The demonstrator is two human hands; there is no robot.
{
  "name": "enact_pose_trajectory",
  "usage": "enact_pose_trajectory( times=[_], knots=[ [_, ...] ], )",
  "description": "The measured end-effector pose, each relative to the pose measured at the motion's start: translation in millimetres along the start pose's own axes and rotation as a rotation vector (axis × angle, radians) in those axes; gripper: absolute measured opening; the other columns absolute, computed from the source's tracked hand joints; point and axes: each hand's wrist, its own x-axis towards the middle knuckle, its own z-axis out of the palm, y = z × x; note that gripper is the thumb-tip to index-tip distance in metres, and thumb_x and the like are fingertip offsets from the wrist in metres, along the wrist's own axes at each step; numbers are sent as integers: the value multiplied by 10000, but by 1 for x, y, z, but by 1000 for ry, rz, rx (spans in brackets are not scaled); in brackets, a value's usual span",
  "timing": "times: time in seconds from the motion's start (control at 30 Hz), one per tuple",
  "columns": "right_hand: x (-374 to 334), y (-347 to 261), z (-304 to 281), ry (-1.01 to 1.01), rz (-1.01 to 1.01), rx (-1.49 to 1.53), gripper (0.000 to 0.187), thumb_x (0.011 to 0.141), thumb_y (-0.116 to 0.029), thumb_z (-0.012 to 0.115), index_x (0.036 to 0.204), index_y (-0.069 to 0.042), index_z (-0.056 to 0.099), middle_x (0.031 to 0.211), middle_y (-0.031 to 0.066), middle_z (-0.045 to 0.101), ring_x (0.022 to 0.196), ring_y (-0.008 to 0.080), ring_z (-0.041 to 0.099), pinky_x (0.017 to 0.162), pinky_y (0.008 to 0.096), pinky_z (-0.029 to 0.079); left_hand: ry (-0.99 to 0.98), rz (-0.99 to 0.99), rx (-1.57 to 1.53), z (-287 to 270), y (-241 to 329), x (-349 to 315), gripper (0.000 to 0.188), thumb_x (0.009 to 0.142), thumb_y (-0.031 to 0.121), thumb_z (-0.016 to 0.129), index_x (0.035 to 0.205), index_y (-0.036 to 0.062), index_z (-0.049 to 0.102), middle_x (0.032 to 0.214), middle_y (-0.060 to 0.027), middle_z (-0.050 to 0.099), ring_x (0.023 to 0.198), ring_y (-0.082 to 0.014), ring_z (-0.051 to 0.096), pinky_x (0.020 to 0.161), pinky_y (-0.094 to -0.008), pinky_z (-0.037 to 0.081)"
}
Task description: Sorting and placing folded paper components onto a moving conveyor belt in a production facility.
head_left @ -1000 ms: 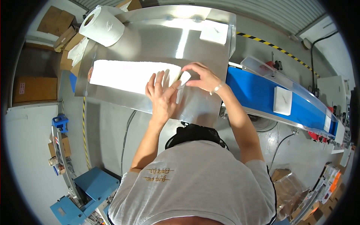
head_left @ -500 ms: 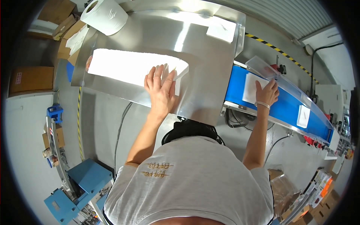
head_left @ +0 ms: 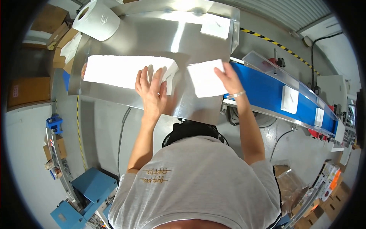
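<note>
A long white row of what look like stacked square sheets (head_left: 114, 70) lies on the steel table. My left hand (head_left: 151, 93) rests on its right end, fingers spread over the top and thumb by the end face. At the table's right side, my right hand (head_left: 231, 79) pinches a thin white square sheet (head_left: 206, 79) by its right edge, thumb on top. The sheet is above the steel, close to the blue conveyor belt (head_left: 259, 84). Two more white pieces lie on that belt, a nearer one (head_left: 289, 100) and a farther one (head_left: 319, 116).
On the steel table (head_left: 148, 34) stand a large white roll (head_left: 97, 21) at the far left and a white square piece (head_left: 215, 26) at the far right. A clear plastic guard (head_left: 282, 72) runs along the belt's far side. Cardboard boxes (head_left: 28, 91) are at the left.
My right hand has come left from the belt to the table and now holds a white sheet. The belt's white pieces have shifted right. My left hand stays at the row's end.
</note>
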Motion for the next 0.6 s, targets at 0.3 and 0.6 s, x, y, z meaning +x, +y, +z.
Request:
enact_pose_trajectory(
  times=[0.3, 0.6],
  knots=[
    [-41, -12, -87, 978, 152, -1656, 433, 734, -262, 713, 1062, -43, 534, 1018, 165, 587, 968, 302, 555, 817, 351, 444, -27, 6, -20, 1, -1, -2, 352, 756, -8, 596, 1076, 135, 624, 1306, -144, 397, 1244, -373, 301, 1011, -469, 244],
    [34, -35, 63, -400, -308, -386, 470, 739, -144, 680, 1179, -127, 518, 1136, 92, 516, 1042, 256, 512, 860, 313, 428, -55, 57, -52, -1, 4, 4, 273, 699, 29, 650, 950, 135, 668, 1332, -150, 354, 1265, -399, 248, 1014, -500, 191]
  ],
)
